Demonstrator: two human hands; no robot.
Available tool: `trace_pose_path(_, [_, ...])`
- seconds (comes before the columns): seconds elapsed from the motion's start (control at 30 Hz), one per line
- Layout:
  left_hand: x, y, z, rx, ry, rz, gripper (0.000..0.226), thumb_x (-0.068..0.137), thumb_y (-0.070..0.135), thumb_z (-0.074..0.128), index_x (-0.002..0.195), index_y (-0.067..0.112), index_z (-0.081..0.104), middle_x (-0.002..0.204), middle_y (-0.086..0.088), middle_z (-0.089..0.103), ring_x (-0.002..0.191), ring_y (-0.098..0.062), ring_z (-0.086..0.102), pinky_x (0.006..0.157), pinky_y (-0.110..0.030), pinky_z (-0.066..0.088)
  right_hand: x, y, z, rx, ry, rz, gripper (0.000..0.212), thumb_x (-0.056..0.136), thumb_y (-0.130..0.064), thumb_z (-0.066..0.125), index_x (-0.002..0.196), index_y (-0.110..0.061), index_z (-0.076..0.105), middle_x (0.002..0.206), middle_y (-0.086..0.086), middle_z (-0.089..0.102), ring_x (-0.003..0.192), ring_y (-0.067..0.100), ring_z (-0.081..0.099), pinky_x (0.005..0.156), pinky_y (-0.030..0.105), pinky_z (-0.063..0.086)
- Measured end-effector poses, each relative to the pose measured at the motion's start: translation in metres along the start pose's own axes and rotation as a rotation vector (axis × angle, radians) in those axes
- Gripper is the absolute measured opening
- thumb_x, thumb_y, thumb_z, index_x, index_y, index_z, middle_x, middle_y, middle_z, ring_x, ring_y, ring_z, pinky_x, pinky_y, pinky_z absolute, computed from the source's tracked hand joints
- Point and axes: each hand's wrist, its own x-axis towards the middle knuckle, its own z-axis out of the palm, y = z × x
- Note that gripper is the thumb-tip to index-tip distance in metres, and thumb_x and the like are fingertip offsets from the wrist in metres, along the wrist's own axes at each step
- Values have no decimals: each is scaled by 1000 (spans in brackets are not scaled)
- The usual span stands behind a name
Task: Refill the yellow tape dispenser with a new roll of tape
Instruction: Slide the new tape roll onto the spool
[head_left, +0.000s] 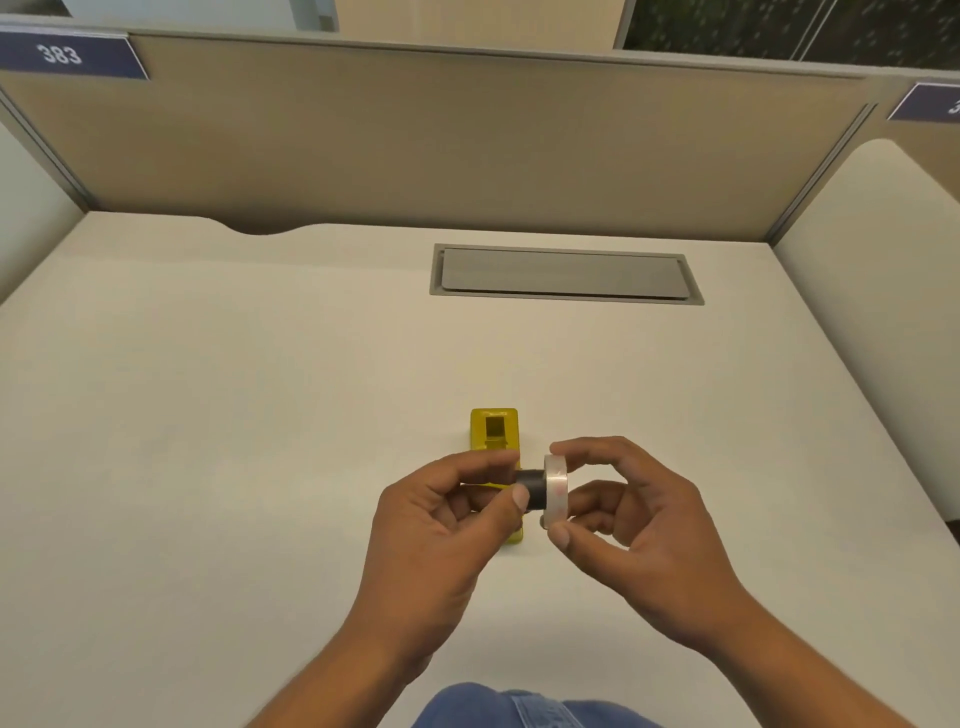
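Over pale surface (208, 415), with left hand (447, 525) pinching black core (532, 488) and right hand (639, 525) pinching tape roll (555, 488), best kept coaxial, pressed squarely together above yellow dispenser (493, 428).

Dispenser (494, 436) on counter (208, 415), behind both hands; spindle (532, 488) left of, touching tape roll (555, 491); hatch (565, 274) farther back.

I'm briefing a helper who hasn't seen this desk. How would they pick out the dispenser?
On the white desk, look nearer than the grey hatch, just behind the two hands. The dispenser lies there, partly hidden by the left hand. It is the only yellow thing.
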Motion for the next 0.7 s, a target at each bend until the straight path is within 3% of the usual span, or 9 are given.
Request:
trace_pose_path(0.3, [-5,-3,0,35,-34,-7,25,69,32,76,94,30,75,93,2,77,90,-22,71,77,-34,58,-2,-6,4,-26,-27,-21,44,70,-22,81,111,-30,66,107,-2,68,82,27,69,67,23,54])
trace_pose_path(0.47, [-5,-5,-1,-2,-39,-20,27,66,36,75,92,29,76,92,3,77,90,-19,70,71,-27,57,-2,-8,5,-34,-19,-32,43,70,-27,81,110,-31,67,107,-3,69,84,25,68,66,22,54])
trace_pose_path(0.57, [-6,-6,1,-15,-23,-36,26,69,41,73,89,26,75,91,1,76,87,-20,70,69,-27,57,-2,-7,5,-19,-9,-39,44,70,-21,83,111,-29,67,106,-2,68,82,25,68,66,22,54])
trace_pose_path(0.7, [-8,-8,3,-5,3,-70,36,73,54,62,91,26,75,92,3,77,90,-19,70,78,-36,57,-2,-5,7,-8,2,-39,45,70,-16,82,112,-25,67,105,-2,68,81,24,68,66,21,54])
